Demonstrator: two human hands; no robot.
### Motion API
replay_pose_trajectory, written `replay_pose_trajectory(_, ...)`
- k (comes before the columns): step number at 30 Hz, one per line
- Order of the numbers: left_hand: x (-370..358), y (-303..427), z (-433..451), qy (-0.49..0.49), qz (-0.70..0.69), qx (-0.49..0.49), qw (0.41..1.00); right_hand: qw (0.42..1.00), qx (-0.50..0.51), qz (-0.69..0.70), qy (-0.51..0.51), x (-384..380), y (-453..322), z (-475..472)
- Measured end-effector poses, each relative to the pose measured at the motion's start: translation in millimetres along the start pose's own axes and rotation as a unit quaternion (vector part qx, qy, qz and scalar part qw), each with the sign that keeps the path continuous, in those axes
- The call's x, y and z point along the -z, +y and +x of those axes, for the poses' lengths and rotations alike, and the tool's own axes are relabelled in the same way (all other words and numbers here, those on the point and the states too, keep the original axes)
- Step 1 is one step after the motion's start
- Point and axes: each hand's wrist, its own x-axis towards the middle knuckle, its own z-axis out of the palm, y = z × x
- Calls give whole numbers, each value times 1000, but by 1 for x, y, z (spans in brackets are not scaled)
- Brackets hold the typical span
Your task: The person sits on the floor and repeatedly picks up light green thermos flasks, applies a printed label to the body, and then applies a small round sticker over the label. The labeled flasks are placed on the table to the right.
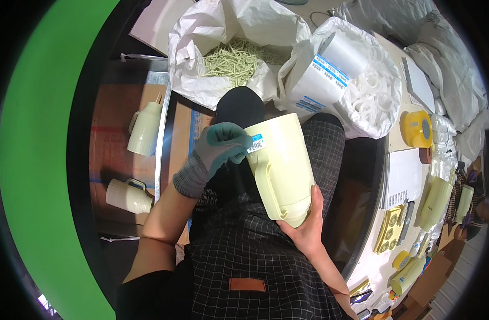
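Note:
A pale yellow plastic flask body (286,160) with a side handle (264,188) lies tilted above my lap, its wide end away from me. My right hand (308,228), bare, grips it round the narrow, stepped end. On my left hand (224,146) is a grey-and-teal knit glove. Its thumb and fingertips pinch the edge of a blue-and-white barcode label (256,143), which lies against the flask body near the wide rim, above the handle. Whether the label is fully stuck down I cannot tell.
Ahead stand a white sack (188,52) of pale green plastic sticks (232,62) and another of white rings (372,92), with a label roll (324,76) on it. Two flask bodies lie on cardboard (112,116) at left. A worktable (402,222) at right holds a yellow tape roll (416,129).

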Motion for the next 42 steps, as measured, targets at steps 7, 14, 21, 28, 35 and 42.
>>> replay_pose_trajectory(7, 3, 3, -5, 62, 285, -21, 956, 999, 39, -30, 21, -13, -2, -5)
replay_pose_trajectory(14, 7, -56, -18, 48, 296, -321, 898, 925, -101, 359, -73, 66, 7, 15)
replay_pose_trajectory(21, 31, -117, -27, -122, 411, -55, 902, 991, -107, 68, 50, 98, -21, 101)
replay_pose_trajectory(28, -104, -42, -31, -98, 629, -382, 670, 994, 4, 50, 95, 30, 17, 138)
replay_pose_trajectory(35, -120, -39, 6, -129, 621, -432, 641, 780, -173, -359, 482, 217, 204, -22)
replay_pose_trajectory(42, -286, -26, 51, -405, 540, -493, 549, 802, -224, -371, 412, 267, 254, -56)
